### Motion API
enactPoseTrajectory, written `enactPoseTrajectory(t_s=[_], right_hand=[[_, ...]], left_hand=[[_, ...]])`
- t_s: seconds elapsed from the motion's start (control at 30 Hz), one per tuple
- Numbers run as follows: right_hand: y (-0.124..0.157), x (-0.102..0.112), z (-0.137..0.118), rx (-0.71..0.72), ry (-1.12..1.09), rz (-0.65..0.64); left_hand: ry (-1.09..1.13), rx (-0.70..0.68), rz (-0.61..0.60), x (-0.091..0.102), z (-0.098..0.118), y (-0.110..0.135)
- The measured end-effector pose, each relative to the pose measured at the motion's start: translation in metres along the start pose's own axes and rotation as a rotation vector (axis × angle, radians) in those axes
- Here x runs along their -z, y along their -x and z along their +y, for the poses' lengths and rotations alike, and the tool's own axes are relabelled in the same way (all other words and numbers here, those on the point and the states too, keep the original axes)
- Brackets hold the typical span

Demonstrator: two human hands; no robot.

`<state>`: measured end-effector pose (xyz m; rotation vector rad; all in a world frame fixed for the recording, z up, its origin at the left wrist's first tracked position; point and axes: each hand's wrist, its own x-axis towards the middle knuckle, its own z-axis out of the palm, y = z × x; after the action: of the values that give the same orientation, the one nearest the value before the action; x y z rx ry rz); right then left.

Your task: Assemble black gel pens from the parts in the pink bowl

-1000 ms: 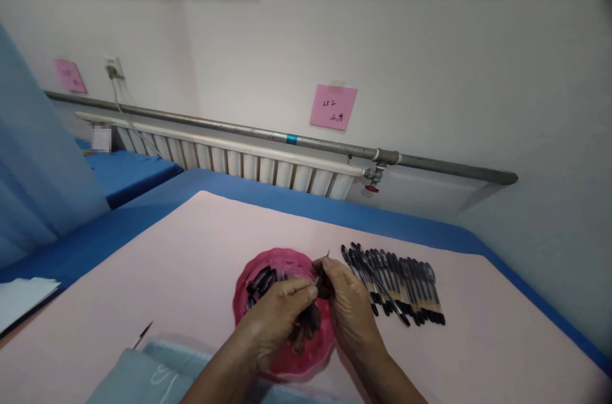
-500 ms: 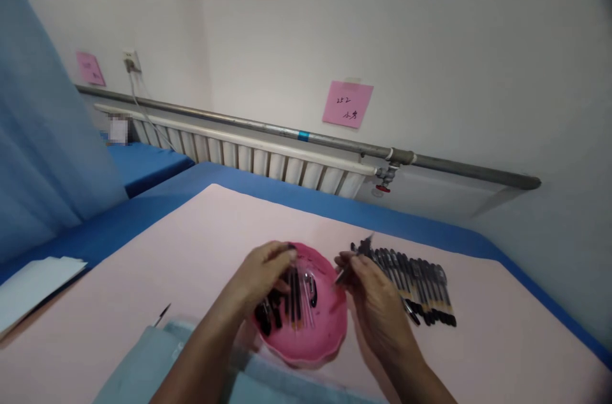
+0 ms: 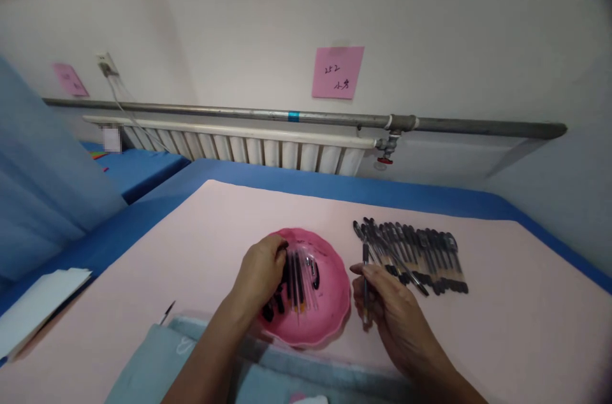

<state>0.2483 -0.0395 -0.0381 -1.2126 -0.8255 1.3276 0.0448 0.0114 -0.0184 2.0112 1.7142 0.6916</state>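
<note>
Black pen [image 3: 366, 257] pinched between curled right-hand fingers [image 3: 382, 283]

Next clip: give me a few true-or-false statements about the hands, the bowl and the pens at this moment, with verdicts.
1. The left hand reaches into the pink bowl. True.
2. The right hand is empty. False: it holds a pen in its grip.
3. The row of pens lies to the left of the bowl. False: it lies to its right.
4. A pink note is stuck on the wall above the radiator. True.
</note>
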Motion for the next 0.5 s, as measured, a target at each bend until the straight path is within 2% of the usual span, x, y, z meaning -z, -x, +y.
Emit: enactPoseTrajectory(t_s=[0.13, 0.23, 0.37, 0.5], right_hand=[[-0.007, 0.001, 0.001, 0.014, 0.017, 0.01], [-0.008, 0.002, 0.001, 0.007, 0.007, 0.009], [-0.008, 0.0, 0.003, -0.008, 0.012, -0.004], [-0.008, -0.001, 0.006, 0.002, 0.02, -0.001]], left_hand=[[-0.152, -0.264, -0.066, -0.021, 0.01, -0.006], [-0.28, -0.358, -0.136, -0.034, 0.013, -0.011], [-0.446, -0.321, -0.187, -0.041, 0.015, -0.013], [-0.473, -0.231, -0.191, -0.04, 0.016, -0.013]])
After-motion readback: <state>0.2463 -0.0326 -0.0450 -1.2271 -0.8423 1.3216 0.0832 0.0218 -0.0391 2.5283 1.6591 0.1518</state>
